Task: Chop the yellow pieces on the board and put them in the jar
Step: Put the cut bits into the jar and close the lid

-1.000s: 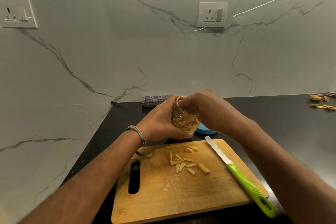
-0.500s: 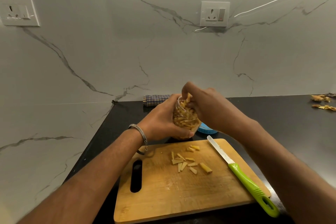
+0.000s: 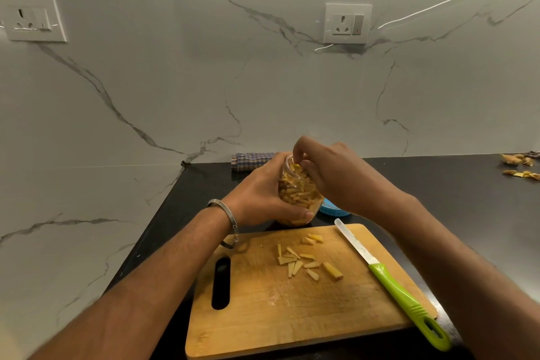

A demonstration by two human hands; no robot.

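A clear jar packed with yellow pieces is held tilted just behind the wooden chopping board. My left hand grips the jar around its side. My right hand is at the jar's mouth, its fingertips curled down into the opening among the yellow pieces. Whether it pinches any piece is hidden. Several cut yellow pieces lie scattered on the board's far middle. A knife with a green handle lies on the board's right side, blade pointing away.
A blue lid lies on the black counter behind the board, under my right wrist. A checked cloth sits against the marble wall. Peel scraps lie at the far right. The marble wall closes in on the left.
My right hand rose from covering the jar's mouth, showed a yellow piece at the rim, and now dips its fingertips into the opening. The jar stays in my left hand.
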